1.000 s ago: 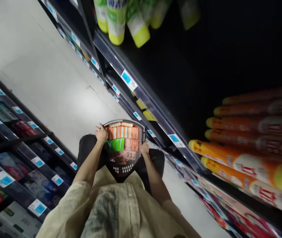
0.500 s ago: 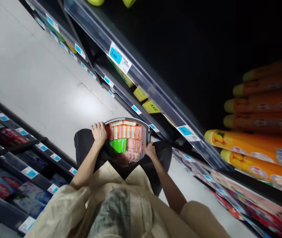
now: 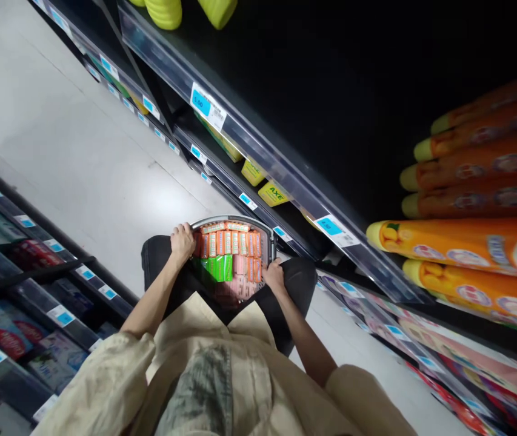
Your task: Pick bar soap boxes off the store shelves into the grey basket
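Note:
I look straight down at a grey plastic basket [image 3: 268, 237] held in front of my legs. It is packed with orange boxes [image 3: 228, 241], a few green ones [image 3: 219, 267] and pink ones [image 3: 242, 272]. My left hand [image 3: 181, 241] grips the basket's left rim. My right hand [image 3: 273, 275] holds the right rim, lower down. My beige shirt fills the bottom of the view.
I stand in a narrow shop aisle with a pale floor [image 3: 80, 145]. Dark shelves with blue price tags [image 3: 201, 104] run on the right, carrying orange and yellow bottles [image 3: 462, 242]. Boxed goods fill the shelf rack [image 3: 22, 284] on the left.
The view tilted and shifted slightly, so the right shelf and its bottles sit differently in frame. Both hands stay on the basket's rim.

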### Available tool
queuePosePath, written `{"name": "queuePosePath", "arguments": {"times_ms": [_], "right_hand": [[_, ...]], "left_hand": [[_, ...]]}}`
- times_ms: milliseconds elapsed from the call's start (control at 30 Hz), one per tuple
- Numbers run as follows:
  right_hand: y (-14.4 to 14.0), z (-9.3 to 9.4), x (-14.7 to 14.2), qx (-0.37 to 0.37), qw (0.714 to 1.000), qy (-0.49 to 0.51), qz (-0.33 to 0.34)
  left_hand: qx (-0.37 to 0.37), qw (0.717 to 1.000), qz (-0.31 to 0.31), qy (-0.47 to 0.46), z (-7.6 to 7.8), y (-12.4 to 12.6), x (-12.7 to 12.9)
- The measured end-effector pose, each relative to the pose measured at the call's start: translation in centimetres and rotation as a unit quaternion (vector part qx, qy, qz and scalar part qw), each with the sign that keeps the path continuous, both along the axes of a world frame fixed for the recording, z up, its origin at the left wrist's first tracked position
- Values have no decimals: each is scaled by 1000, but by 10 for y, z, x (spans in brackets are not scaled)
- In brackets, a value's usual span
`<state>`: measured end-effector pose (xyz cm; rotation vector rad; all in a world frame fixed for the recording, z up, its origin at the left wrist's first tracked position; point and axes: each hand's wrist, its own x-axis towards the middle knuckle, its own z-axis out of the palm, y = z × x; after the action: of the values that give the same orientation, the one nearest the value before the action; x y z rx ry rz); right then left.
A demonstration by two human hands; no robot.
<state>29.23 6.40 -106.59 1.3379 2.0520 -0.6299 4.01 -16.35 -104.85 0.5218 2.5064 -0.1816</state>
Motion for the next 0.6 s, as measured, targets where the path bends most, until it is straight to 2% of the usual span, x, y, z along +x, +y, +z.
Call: {"name": "queuePosePath", "arguments": {"times_ms": [200,333,400,467,533,600], "right_hand": [[-1,-1,-6,-8,999,29,-22],[-5,4,-10,2,997,75,-28],[-12,10,-14,52,989,141,-11],[-24,16,-20,94,966,241,25],[-40,19,-28,54,951,300,46],[-58,18,-38,-57,962,264,30]], "left_hand": [[-30,997,-54,-49,6,-1,-20],[-39,995,-69,-54,9,-2,-24],[-36,996,-71,-51,11,-1,-23],[-33,996,-63,-44,11,2,-22],[-29,998,-49,-37,11,5,-21],[-19,999,-33,-38,11,4,-19]]}}
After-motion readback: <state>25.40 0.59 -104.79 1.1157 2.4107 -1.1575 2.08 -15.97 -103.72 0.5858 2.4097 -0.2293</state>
